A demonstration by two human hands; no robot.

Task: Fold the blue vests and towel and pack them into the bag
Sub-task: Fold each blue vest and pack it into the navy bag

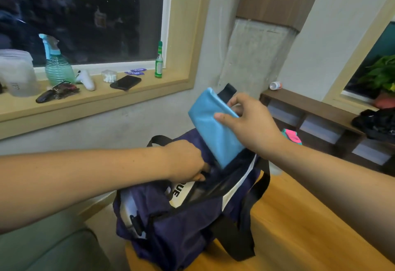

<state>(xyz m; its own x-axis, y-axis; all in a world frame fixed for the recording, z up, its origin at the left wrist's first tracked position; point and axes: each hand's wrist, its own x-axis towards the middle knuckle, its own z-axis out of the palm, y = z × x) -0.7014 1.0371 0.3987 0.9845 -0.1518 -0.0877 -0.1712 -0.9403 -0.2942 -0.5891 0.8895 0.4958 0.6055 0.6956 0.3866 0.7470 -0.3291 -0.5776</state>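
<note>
A navy duffel bag with black straps stands on the wooden table, its top zip open. My left hand grips the bag's far rim and holds the opening apart. My right hand holds a folded light-blue cloth with a dark-blue layer behind it, tilted, its lower end dipping into the bag's opening. Something white with black letters shows inside the bag.
A windowsill at left carries a spray bottle, a phone, a green bottle and small items. A low wooden shelf runs at right with dark clothing and a plant. A green cushion lies bottom left.
</note>
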